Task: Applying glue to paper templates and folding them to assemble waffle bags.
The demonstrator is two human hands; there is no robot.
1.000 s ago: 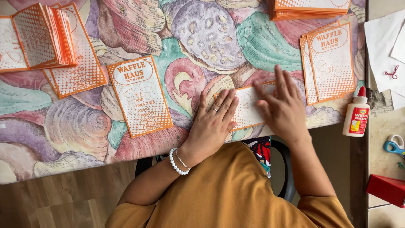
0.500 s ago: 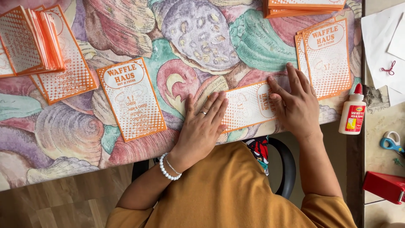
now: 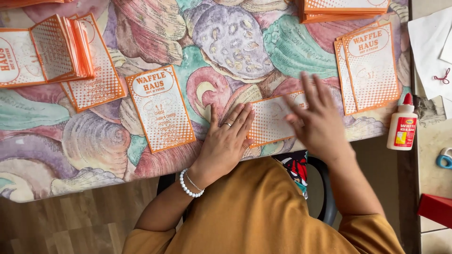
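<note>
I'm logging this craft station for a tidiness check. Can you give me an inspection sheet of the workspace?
Surface: table under a shell-patterned cloth.
Job's things: orange-and-white card lying flat under both hands; left hand pressing its left end, right hand blurred over its right end.
Clutter: loose card, card stacks, glue bottle, scissors.
Hands: both open, flat.
Cables: nothing seen.
Surroundings: wood floor, chair.

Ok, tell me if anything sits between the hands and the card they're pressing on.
Nothing visible does. The left hand lies flat on the near end of the orange card, and the right hand, blurred, is over its other end. The glue bottle stands off to the side.
</note>
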